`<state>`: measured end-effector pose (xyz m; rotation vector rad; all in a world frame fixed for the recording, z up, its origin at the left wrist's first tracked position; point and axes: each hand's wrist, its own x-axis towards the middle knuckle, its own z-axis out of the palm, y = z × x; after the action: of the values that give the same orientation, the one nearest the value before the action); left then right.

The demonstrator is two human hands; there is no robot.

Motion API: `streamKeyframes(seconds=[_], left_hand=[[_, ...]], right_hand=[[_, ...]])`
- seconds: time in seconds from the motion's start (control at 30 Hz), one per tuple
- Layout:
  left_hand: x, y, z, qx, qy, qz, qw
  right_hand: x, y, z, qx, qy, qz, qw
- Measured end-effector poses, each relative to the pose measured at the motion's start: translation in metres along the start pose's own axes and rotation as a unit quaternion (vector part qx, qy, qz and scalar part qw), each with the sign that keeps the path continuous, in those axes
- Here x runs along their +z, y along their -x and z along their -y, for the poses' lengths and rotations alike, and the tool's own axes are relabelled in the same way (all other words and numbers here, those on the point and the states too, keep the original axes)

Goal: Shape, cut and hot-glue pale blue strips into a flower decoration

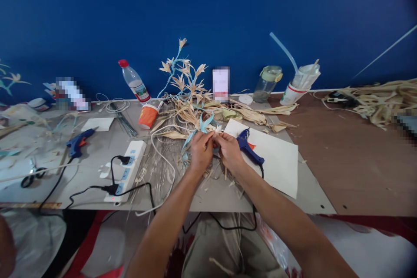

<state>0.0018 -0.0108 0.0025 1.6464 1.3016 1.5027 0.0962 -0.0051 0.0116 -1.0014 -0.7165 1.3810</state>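
Note:
My left hand (201,150) and my right hand (229,150) meet fingertip to fingertip above the middle of the table. Both are closed in a pinch on a small pale husk flower (218,129), whose pointed tips show above the fingers; the rest is hidden. Light blue strips (206,122) stand up just behind my left hand. Beside my right hand, a blue glue gun (250,147) lies on a white sheet (280,165). Behind the hands, a blue-stemmed branch with several husk flowers (180,81) leans among dry husks (249,115).
At left are a power strip (126,171) with black plugs, another glue gun (77,143), scissors (32,176) and an orange paper cup (148,116). A plastic bottle (135,84), phone (221,83), glass jar (267,84) and white cup (292,94) stand along the blue wall. Cables cross the front edge.

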Motion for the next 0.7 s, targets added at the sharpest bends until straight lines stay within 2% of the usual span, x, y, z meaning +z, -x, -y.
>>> streamKeyframes(seconds=[0.2,0.27,0.4,0.5,0.6,0.7], left_hand=[[0.0,-0.002,-0.007,-0.051,0.099,0.043,0.993],[-0.002,-0.005,-0.008,-0.09,0.144,0.043,0.985],[-0.007,-0.01,-0.004,-0.195,0.231,0.009,0.953],[-0.009,-0.013,0.0,-0.249,0.266,0.041,0.93],[-0.01,-0.014,0.001,-0.263,0.273,0.064,0.923],[-0.009,-0.014,0.0,-0.255,0.262,0.063,0.929]], right_hand=[[-0.003,-0.001,0.006,-0.019,0.015,-0.01,1.0],[-0.003,-0.001,0.009,-0.017,0.023,-0.011,1.0],[-0.005,0.0,0.011,-0.008,0.068,0.005,0.998],[-0.01,-0.002,0.01,-0.026,0.139,0.037,0.989],[-0.016,-0.005,0.009,-0.056,0.227,0.059,0.97],[-0.02,-0.007,0.01,-0.073,0.284,0.059,0.954]])
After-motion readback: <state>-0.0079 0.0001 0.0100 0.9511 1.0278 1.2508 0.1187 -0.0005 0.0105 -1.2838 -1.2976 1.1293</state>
